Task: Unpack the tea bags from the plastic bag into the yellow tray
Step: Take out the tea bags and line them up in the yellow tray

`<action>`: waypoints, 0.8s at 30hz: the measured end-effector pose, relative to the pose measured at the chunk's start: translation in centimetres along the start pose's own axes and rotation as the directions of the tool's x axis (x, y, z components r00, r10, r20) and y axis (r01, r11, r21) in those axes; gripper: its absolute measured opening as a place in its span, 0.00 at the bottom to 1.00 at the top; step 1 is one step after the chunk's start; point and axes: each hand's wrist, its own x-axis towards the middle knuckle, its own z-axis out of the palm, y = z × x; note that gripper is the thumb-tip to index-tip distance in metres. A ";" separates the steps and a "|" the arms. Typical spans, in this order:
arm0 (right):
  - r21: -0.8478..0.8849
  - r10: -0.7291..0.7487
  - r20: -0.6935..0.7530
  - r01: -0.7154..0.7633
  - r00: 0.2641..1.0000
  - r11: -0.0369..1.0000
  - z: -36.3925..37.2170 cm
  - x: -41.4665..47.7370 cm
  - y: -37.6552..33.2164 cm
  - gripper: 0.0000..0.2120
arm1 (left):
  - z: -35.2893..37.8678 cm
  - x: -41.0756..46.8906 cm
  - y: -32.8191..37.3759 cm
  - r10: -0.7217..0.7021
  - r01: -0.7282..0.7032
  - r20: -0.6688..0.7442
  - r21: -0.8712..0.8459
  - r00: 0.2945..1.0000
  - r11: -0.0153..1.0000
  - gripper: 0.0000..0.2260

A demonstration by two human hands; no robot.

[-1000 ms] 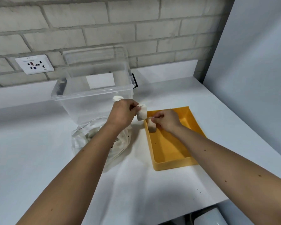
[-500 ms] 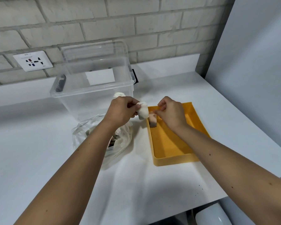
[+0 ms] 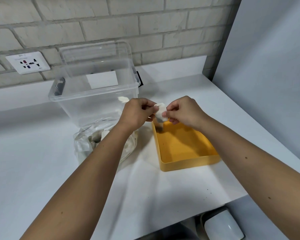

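Note:
A white tea bag (image 3: 160, 110) is pinched between my left hand (image 3: 137, 113) and my right hand (image 3: 184, 111), just above the far left corner of the yellow tray (image 3: 189, 164). Another white scrap (image 3: 123, 99) sticks out behind my left hand. One tea bag (image 3: 158, 127) lies in the tray's far left corner, partly hidden by the one I hold. The clear plastic bag (image 3: 87, 142) with several tea bags sits on the table left of the tray, under my left forearm.
A clear plastic storage box (image 3: 93, 94) stands behind the bag against the brick wall. A wall socket (image 3: 28, 62) is at the far left. A grey panel (image 3: 267, 66) bounds the table's right side. A white object (image 3: 222, 226) sits below the table's front edge.
My right hand let go of a tea bag in the tray's far left corner, rose, and now pinches the tea bag held by my left hand. My left hand barely moved.

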 end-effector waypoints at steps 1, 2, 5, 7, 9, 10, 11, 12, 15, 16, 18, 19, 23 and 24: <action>-0.006 0.023 0.005 -0.023 1.000 1.000 0.2 0.2 0.5 0.07 | -0.1 -0.1 -0.1 0.006 -0.006 -0.010 0.023 1.000 1.000 0.06; -0.003 0.059 0.022 -0.059 0.998 0.998 0.4 0.5 1.1 0.06 | -0.3 -0.3 -0.3 0.016 -0.014 -0.031 0.059 0.999 0.998 0.06; -0.014 0.208 0.110 -0.207 0.972 0.978 1.4 1.1 3.0 0.07 | -1.3 -1.0 -0.8 0.041 -0.029 -0.095 0.129 0.995 0.991 0.05; -0.019 0.279 0.146 -0.280 0.949 0.960 2.2 1.5 4.0 0.09 | -2.0 -1.7 -0.9 0.049 -0.033 -0.108 0.151 0.993 0.988 0.05; 0.023 0.308 0.161 -0.316 0.938 0.948 2.9 1.9 4.4 0.10 | -2.6 -2.4 -0.8 0.070 -0.046 -0.143 0.163 0.987 0.986 0.04; 0.032 0.314 0.160 -0.323 0.936 0.946 3.2 2.1 4.5 0.10 | -2.9 -2.7 -0.8 0.084 -0.056 -0.171 0.162 0.982 0.985 0.04; 0.027 0.314 0.154 -0.322 0.937 0.946 3.4 2.2 4.5 0.10 | -3.2 -3.1 -0.7 0.099 -0.066 -0.198 0.166 0.975 0.984 0.04; 0.015 0.309 0.144 -0.314 0.940 0.949 3.6 2.3 4.6 0.10 | -3.4 -3.4 -0.7 0.110 -0.072 -0.219 0.174 0.970 0.982 0.04; -0.057 0.264 0.084 -0.260 0.961 0.964 4.3 2.8 4.6 0.09 | -4.3 -4.2 -1.2 0.102 -0.057 -0.264 0.173 0.959 0.983 0.04; -0.092 0.243 0.057 -0.238 0.968 0.967 4.4 3.0 4.6 0.10 | -4.6 -4.5 -1.5 0.090 -0.045 -0.276 0.168 0.957 0.985 0.04; -0.113 0.219 0.024 -0.215 0.975 0.970 4.7 3.1 4.4 0.10 | -5.3 -5.0 -2.2 0.066 -0.021 -0.294 0.155 0.953 0.988 0.04; -0.107 0.213 0.012 -0.211 0.977 0.972 4.8 3.2 4.3 0.09 | -5.7 -5.3 -2.5 0.056 -0.012 -0.301 0.149 0.952 0.989 0.04; -0.113 0.197 -0.047 -0.201 0.979 0.973 5.2 3.2 4.3 0.10 | -7.4 -6.6 -4.0 0.025 0.025 -0.314 0.154 0.949 0.988 0.03; -0.122 0.194 -0.057 -0.200 0.979 0.972 5.3 3.2 4.3 0.11 | -7.7 -6.9 -4.3 0.017 0.035 -0.318 0.157 0.948 0.987 0.03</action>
